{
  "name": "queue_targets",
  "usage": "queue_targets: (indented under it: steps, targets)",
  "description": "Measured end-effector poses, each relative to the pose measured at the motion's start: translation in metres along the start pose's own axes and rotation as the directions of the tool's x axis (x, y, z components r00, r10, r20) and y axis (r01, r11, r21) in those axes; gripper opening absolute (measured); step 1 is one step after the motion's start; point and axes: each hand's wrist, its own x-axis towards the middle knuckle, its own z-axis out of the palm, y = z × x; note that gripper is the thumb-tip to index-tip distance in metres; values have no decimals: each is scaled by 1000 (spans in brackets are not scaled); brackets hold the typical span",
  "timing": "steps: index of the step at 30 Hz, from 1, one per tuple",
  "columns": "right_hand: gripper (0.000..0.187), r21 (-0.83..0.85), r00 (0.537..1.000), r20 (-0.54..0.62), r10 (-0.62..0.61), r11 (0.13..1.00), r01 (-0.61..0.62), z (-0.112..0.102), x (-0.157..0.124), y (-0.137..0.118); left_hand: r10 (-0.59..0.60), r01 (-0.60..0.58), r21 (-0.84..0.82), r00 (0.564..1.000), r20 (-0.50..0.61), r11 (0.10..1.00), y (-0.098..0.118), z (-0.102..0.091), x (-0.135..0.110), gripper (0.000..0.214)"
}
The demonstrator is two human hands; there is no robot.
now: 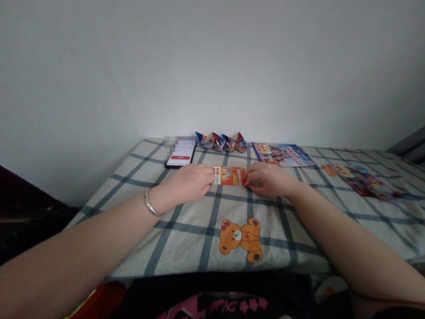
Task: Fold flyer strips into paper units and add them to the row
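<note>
Paper strip [229,176], oblong, glossy orange and red with white, lay on checked cloth [181,239], our left hand [194,182] held one end, our right hand [272,179] pinched the other, angular folded papers [217,142] behind.

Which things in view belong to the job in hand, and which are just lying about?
In the job:
- paper strip, held between left hand and right hand
- likely folded papers and flyers, also printed paper

Probably just lying about:
- phone, untouched
</note>
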Motion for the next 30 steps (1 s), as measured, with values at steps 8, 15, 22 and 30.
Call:
queue_targets:
  steps: [8,15,22,30]
  targets:
    - [6,-33,993,-112,21,999,-25,9,5,2,-103,96,-61,988,-117,993,5,8,-1,29]
    - [58,-100,972,-189,142,982,-163,19,1,7,-171,148,-171,977,-129,974,-4,26,-2,55]
    - [68,-95,963,-174,206,970,-224,19,4,4,-228,171,-239,945,-234,956,1,23,0,50]
    - [76,-78,933,-308,189,972,-222,18,4,1,-308,193,-315,875,-374,929,1,25,2,65]
